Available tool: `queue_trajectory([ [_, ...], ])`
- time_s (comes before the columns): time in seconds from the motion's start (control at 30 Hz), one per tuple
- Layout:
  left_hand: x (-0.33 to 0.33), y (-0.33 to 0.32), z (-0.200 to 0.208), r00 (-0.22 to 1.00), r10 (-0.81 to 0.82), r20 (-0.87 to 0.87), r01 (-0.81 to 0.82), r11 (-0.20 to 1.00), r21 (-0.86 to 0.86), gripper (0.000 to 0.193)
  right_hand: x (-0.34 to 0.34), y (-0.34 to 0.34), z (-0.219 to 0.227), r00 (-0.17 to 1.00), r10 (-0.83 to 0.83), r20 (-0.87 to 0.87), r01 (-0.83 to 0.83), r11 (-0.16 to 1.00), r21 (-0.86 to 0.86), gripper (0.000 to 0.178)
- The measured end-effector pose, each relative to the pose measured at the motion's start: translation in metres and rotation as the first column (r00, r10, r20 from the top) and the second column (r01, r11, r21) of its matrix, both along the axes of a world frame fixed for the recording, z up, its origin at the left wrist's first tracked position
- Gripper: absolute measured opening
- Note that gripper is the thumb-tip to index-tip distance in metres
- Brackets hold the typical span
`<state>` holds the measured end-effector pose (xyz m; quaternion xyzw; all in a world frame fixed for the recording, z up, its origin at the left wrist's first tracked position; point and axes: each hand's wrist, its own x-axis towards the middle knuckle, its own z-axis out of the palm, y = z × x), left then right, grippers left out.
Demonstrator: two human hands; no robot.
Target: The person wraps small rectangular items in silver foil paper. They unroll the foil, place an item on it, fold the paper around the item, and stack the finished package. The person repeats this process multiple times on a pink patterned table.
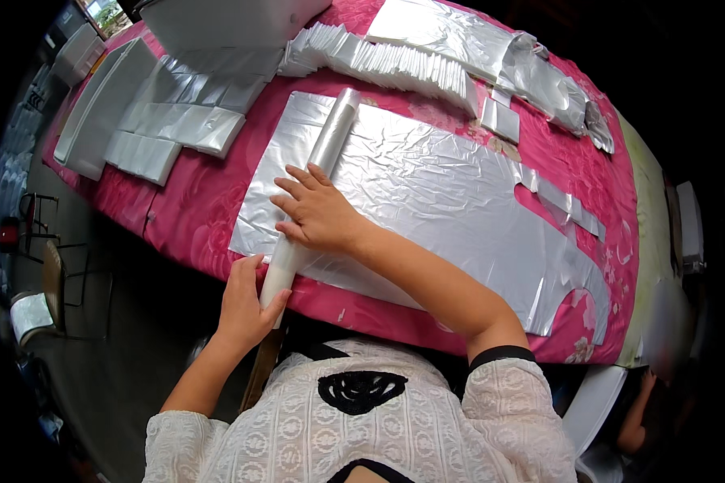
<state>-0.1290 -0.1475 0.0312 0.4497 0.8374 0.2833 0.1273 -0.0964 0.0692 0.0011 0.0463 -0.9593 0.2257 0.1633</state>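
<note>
Head view. Left hand grips the near end of a long pale roller, fingers wrapped around it. Right hand lies open, palm down, pressing the roller's middle. The roller runs along the left edge of a flat, crinkled silver plastic bag on a pink tablecloth. Folded silver bag stacks sit beyond the roller's far end.

hands: 2 counted, left hand and right hand | rolls: 1, roll under both grips | flat silver sheets: 1, cut sheet right of the grips | folded stacks: 1 long row seen beyond the grips | desks: 1, desk in pink cloth
</note>
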Motion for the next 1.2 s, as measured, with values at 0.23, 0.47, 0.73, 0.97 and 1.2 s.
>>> queue_trajectory([
  [0.23, -0.005, -0.001, 0.002, 0.945, 0.221, 0.242, -0.217, 0.975, -0.043, 0.074, -0.031, -0.054, -0.009, 0.845, -0.535, 0.007, 0.488, 0.764, -0.422, 0.072],
  [0.47, 0.015, -0.004, 0.005, 0.167, -0.198, 0.966, -0.223, 0.946, 0.233, 0.069, 0.004, -0.037, 0.027, 0.940, -0.342, -0.007, -0.067, -0.163, -0.984, 0.085],
  [0.73, 0.033, 0.041, 0.007, -0.082, -0.312, 0.946, -0.011, 0.950, 0.313, 0.061, 0.070, -0.008, 0.071, 0.941, -0.338, 0.004, -0.082, -0.239, -0.968, 0.069],
  [0.97, 0.059, 0.062, 0.006, 0.476, -0.212, 0.854, 0.052, 0.976, 0.212, 0.040, 0.092, -0.002, 0.052, 0.860, -0.502, 0.088, 0.012, -0.154, -0.988, 0.052],
  [1.2, 0.059, 0.072, 0.012, 0.071, -0.152, 0.986, 0.138, 0.980, 0.141, 0.059, 0.105, -0.008, 0.051, 0.883, -0.464, 0.072, -0.011, -0.175, -0.984, 0.052],
])
